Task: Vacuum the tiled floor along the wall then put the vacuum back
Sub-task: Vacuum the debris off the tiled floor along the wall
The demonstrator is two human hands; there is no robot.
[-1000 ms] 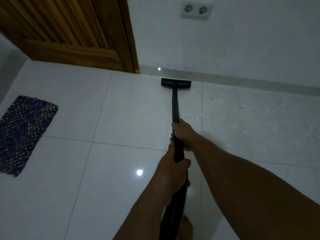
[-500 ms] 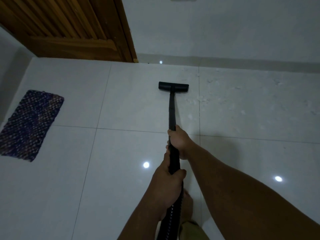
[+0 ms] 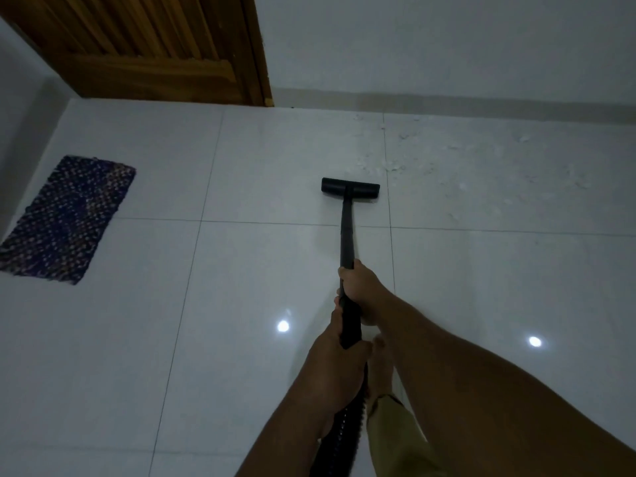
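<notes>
A black vacuum wand [image 3: 347, 232] runs from my hands to its flat floor head [image 3: 350, 189], which rests on the white tiled floor [image 3: 261, 166] well short of the wall. My right hand [image 3: 361, 282] grips the wand higher up. Just behind it, my left hand [image 3: 339, 352] grips the wand where the ribbed hose [image 3: 340, 432] begins. Pale dust and crumbs [image 3: 447, 166] lie scattered on the tiles to the right of the head, up to the skirting [image 3: 447, 105].
A wooden door [image 3: 144, 49] stands at the back left. A dark woven mat [image 3: 65, 218] lies on the floor at the left. My bare foot [image 3: 380, 366] and a trouser leg show under my arms. Two light reflections shine on the tiles.
I have pulled the vacuum head back from the skirting toward myself, across about half a tile. Both hands keep their grip on the wand.
</notes>
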